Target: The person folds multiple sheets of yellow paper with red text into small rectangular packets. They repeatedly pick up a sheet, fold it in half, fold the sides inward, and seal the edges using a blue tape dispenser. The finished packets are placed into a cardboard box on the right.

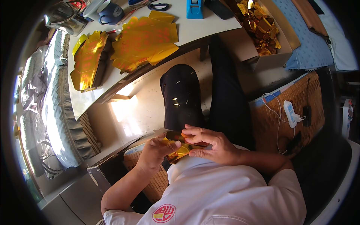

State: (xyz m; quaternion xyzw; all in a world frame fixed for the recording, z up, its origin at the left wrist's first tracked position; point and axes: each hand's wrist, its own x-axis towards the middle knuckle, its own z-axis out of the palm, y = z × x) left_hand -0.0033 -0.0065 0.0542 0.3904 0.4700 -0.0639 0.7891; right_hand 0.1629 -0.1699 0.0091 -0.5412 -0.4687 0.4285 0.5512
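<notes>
Above my lap, a partly folded gold foil card piece (180, 152) with reddish print is between my two hands. My left hand (153, 153) grips its left side, with the thumb lying across the top and the other fingers hidden beneath. My right hand (219, 144) straddles the right side, fingers at the far edge and thumb at the near edge. On the white table (194, 31) ahead lie a flat gold foil card sheet (146, 40) with red print and, to its left, a stack of similar gold sheets (88, 62).
A cardboard box (271, 60) of gold foil pieces (261, 28) stands ahead right. On the table are a blue tape dispenser (194, 9), a dark mug (111, 12), scissors (157, 7) and a metal kettle (66, 18). A white power strip (289, 112) with cables rests on the woven seat mat (312, 84).
</notes>
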